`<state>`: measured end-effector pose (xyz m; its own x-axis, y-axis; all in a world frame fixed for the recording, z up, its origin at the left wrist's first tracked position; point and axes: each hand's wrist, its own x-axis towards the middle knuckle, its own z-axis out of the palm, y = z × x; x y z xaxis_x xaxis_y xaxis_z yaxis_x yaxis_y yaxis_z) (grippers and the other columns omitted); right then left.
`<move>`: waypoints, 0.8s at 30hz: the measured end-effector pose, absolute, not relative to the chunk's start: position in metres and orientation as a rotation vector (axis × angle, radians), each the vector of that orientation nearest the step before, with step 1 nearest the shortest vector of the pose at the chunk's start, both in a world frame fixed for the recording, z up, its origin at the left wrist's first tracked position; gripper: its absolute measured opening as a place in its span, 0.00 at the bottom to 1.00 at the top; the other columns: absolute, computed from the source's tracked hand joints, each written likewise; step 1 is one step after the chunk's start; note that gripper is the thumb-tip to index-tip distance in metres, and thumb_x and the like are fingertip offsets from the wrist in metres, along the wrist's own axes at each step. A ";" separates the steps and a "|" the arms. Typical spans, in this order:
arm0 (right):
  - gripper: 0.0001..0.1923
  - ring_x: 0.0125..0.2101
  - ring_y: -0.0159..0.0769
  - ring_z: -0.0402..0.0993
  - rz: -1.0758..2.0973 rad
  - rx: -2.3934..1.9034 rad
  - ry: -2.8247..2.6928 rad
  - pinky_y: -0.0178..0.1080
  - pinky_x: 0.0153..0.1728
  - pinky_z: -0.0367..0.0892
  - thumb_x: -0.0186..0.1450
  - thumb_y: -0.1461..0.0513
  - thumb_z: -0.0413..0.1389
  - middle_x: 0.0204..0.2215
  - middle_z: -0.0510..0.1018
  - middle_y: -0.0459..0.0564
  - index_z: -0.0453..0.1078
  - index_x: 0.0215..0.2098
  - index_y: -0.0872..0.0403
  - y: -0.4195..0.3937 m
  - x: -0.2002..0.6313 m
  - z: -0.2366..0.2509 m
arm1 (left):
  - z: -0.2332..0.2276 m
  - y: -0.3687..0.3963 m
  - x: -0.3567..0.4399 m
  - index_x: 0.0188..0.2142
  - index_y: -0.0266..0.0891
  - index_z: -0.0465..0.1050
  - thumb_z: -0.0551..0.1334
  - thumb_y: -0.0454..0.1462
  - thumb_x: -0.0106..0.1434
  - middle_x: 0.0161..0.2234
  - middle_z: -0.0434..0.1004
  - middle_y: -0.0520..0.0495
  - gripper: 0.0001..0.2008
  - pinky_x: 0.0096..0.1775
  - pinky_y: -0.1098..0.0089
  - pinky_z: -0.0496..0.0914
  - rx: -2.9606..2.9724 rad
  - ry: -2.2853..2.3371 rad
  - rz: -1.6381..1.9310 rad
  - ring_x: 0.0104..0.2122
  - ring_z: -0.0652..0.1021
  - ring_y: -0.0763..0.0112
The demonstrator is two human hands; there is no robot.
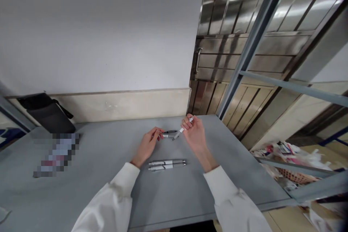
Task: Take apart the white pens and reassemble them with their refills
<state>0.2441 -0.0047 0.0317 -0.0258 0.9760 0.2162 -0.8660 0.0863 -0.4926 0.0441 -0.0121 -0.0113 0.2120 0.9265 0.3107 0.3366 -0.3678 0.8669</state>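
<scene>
My right hand point(194, 134) holds a white pen barrel point(182, 129) by its upper end, tilted with its tip pointing down and left above the grey table point(95, 174). My left hand point(149, 143) pinches a small pen part point(169, 134), dark and thin, held level just left of that tip. The two pieces are close together, and I cannot tell if they touch. Two whole white pens point(166, 164) lie side by side on the table between my forearms, nearer to me than both hands.
A black bag point(47, 113) leans against the wall at the table's back left. A blurred flat item point(58, 154) lies on the left part of the table. A wooden door point(244, 69) and metal frame bars stand to the right, with a basket of clutter point(293, 166) below.
</scene>
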 end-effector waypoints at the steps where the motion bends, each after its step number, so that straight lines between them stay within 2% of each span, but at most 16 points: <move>1: 0.09 0.20 0.29 0.50 1.494 -0.245 -0.586 0.30 0.21 0.59 0.67 0.61 0.50 0.21 0.49 0.40 0.64 0.28 0.52 -0.005 0.244 0.032 | -0.011 -0.012 0.044 0.41 0.39 0.75 0.47 0.48 0.72 0.32 0.77 0.48 0.21 0.38 0.70 0.66 1.830 1.175 1.141 0.32 0.74 0.67; 13: 0.10 0.20 0.29 0.50 1.494 -0.236 -0.594 0.31 0.22 0.58 0.67 0.59 0.52 0.21 0.50 0.39 0.66 0.29 0.53 -0.006 0.245 0.032 | -0.010 -0.012 0.042 0.43 0.40 0.75 0.48 0.48 0.72 0.32 0.77 0.48 0.21 0.38 0.70 0.66 1.832 1.173 1.157 0.32 0.73 0.68; 24: 0.09 0.20 0.30 0.49 1.474 -0.262 -0.606 0.31 0.21 0.56 0.66 0.61 0.50 0.20 0.49 0.40 0.65 0.28 0.53 -0.006 0.245 0.034 | -0.010 -0.014 0.044 0.43 0.40 0.76 0.48 0.49 0.71 0.31 0.78 0.48 0.21 0.37 0.70 0.66 1.830 1.189 1.129 0.32 0.73 0.67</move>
<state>0.2455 -0.0058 0.0338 -0.0165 0.9753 0.2205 -0.8481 0.1031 -0.5197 0.0436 -0.0142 -0.0095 0.2098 0.9302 0.3010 0.3494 -0.3589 0.8655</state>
